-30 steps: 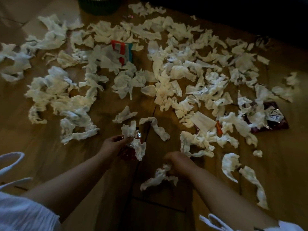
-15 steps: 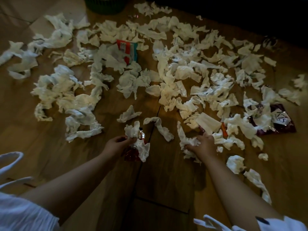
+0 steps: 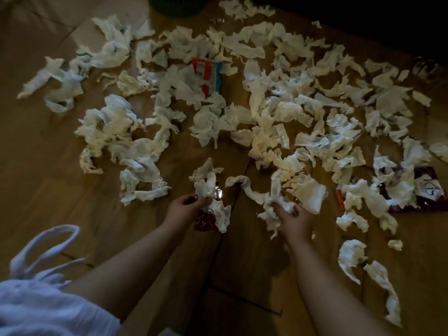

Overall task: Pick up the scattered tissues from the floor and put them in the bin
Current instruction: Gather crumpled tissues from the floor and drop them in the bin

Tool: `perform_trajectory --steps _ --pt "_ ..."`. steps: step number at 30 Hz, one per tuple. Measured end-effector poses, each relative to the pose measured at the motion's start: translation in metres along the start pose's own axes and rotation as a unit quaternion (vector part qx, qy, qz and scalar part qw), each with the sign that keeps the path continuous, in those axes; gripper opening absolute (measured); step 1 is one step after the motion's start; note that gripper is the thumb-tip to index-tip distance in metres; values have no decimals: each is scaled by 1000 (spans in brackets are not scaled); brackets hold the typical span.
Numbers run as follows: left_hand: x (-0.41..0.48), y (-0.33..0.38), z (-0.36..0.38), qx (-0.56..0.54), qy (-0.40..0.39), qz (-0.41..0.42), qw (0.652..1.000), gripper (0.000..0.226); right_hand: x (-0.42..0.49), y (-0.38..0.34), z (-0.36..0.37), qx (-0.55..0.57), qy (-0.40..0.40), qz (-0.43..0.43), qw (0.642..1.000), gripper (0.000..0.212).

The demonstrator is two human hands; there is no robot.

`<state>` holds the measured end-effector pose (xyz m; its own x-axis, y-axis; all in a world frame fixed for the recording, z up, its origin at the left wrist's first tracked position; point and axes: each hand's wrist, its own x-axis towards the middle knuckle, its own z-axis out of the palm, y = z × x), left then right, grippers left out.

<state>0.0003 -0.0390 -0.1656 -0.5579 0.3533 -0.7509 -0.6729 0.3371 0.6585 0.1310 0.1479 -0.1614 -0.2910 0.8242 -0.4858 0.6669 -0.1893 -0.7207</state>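
Crumpled white tissues (image 3: 286, 112) lie scattered over most of the wooden floor (image 3: 43, 185). My left hand (image 3: 184, 209) is shut on a bunch of tissues (image 3: 211, 192) together with a red shiny wrapper (image 3: 206, 221), held low over the floor. To its right, my right hand (image 3: 294, 218) grips a second wad of tissues (image 3: 274, 202), and a long twisted tissue (image 3: 242, 184) trails from it to the left. The dark green bin (image 3: 177, 6) stands at the top edge, mostly cut off.
A red, white and teal packet (image 3: 208, 73) lies among the tissues at upper centre. On the right a dark red wrapper (image 3: 426, 190) rests half under tissues, with a small orange item (image 3: 340, 201) nearby. White fabric and straps (image 3: 41, 287) fill the lower left.
My right hand left the tissue near me, reached forward to the pile, and now holds a wad of tissues. The left hand has kept its bunch, almost still.
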Motion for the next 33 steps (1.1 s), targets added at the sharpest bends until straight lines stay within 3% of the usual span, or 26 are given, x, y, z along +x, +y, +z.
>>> perform_trajectory --steps 7,13,18,24,26,29,33 --pt "-97 85 -3 -33 1 -27 999 15 -65 -99 -18 114 -15 140 984 59" --pt "-193 196 -36 -52 24 -42 997 28 -130 -242 -45 147 -50 146 977 54" --pt "-246 298 -50 -65 11 -25 998 11 -167 -345 -52 176 -73 142 971 58" --pt "-235 391 -59 -57 23 -18 998 24 -153 -420 -33 217 -90 153 960 52" --pt "-222 416 -60 -63 39 -31 997 19 -141 -441 -26 223 -92 166 956 49" --pt "-199 453 -62 -90 67 -32 993 13 -111 -473 -16 219 -110 173 954 23" --pt "-167 503 -67 -90 69 -44 993 7 -80 -518 1 205 -129 176 954 19"
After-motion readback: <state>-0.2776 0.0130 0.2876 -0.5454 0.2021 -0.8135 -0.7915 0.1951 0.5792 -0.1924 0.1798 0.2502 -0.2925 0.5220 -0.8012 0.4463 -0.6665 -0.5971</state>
